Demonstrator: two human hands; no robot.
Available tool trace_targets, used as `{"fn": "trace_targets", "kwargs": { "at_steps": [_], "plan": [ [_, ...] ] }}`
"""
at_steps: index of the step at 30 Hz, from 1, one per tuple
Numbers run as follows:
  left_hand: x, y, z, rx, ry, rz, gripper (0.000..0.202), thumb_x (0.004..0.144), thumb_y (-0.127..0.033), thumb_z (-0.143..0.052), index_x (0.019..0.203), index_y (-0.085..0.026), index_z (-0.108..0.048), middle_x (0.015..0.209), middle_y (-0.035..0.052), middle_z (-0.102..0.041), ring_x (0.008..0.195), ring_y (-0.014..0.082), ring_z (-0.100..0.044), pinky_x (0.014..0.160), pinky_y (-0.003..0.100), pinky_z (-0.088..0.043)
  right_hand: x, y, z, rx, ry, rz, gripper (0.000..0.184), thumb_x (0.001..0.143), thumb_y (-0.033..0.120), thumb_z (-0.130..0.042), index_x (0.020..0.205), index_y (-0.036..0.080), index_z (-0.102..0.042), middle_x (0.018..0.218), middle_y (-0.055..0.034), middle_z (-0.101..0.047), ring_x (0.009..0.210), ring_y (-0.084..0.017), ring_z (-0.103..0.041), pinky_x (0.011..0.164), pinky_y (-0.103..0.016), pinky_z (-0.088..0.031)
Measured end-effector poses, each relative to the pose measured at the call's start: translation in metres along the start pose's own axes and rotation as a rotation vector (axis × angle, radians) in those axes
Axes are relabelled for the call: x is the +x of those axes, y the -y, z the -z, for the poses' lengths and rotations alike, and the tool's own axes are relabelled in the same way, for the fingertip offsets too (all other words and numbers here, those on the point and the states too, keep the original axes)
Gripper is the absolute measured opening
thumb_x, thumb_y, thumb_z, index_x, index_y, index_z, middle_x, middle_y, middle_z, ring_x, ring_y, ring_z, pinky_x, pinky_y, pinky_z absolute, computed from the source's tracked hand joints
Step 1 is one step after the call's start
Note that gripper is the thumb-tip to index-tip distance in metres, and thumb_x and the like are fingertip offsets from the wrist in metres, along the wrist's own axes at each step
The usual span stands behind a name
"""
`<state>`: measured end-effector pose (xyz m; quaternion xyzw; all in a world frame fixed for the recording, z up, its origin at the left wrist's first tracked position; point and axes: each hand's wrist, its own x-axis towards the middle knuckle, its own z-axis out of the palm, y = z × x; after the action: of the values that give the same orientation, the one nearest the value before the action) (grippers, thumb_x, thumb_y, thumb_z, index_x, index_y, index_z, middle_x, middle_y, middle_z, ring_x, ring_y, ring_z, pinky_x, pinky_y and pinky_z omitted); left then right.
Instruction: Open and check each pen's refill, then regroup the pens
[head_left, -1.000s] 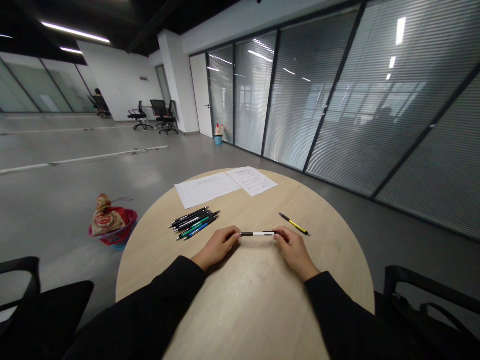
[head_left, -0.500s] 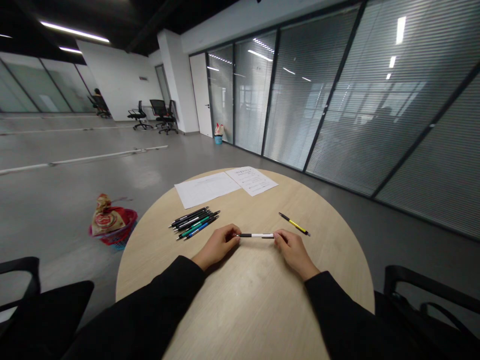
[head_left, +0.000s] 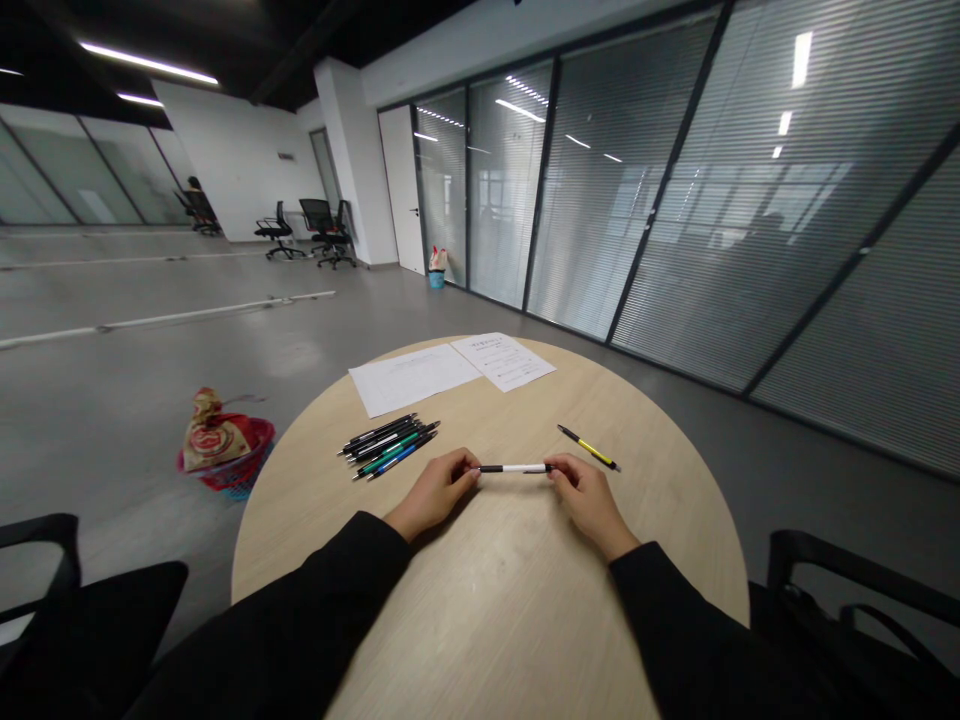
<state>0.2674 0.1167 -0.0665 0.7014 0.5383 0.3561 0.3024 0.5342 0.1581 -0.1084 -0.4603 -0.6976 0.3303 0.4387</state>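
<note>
Pen (head_left: 516, 468), probably ballpoint, between both hands (head_left: 437, 492)

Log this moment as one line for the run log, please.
left hand: holds black-and-white pen | right hand: holds same pen | nearby: yellow-and-black pen, bunched pens, papers

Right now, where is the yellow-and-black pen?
In the head view, the slim yellow-and-black pen lies on the round pale wooden table, just beyond the right hand.

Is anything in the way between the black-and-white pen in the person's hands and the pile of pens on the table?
Only the left hand: its fingers hold the end of the black-and-white pen nearest the pile of pens. Nothing else visible lies between them.
</note>
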Motion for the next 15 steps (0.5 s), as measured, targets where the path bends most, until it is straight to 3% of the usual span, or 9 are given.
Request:
{"fn": "trace_targets", "kwargs": {
  "at_steps": [9, 15],
  "plan": [
    [0.0005, -0.0026, -0.0001, -0.012, 0.006, 0.010, 0.025, 0.090, -0.039, -0.053, 0.083, -0.017, -0.062, 0.069, -0.0005, -0.060, 0.064, 0.0151, -0.051, 0.063, 0.026, -0.037, -0.0002, -0.0001, 0.0002, 0.014, 0.000, -0.014, 0.025, 0.085, 0.033, -0.056, 0.097, 0.018, -0.072, 0.082, -0.0055, -0.070, 0.070, -0.019, -0.060, 0.061, -0.028, -0.044],
    [0.0000, -0.0039, -0.0004, -0.032, -0.002, -0.012, 0.023, 0.089, -0.038, -0.055, 0.092, -0.017, -0.064, 0.076, 0.0011, -0.063, 0.069, 0.0161, -0.054, 0.067, 0.027, -0.040, -0.0006, 0.0030, 0.0013, 0.008, 0.006, -0.025, 0.027, 0.086, 0.036, -0.055, 0.096, 0.017, -0.072, 0.078, -0.0049, -0.069, 0.067, -0.019, -0.058, 0.058, -0.027, -0.042]
  ]
}}
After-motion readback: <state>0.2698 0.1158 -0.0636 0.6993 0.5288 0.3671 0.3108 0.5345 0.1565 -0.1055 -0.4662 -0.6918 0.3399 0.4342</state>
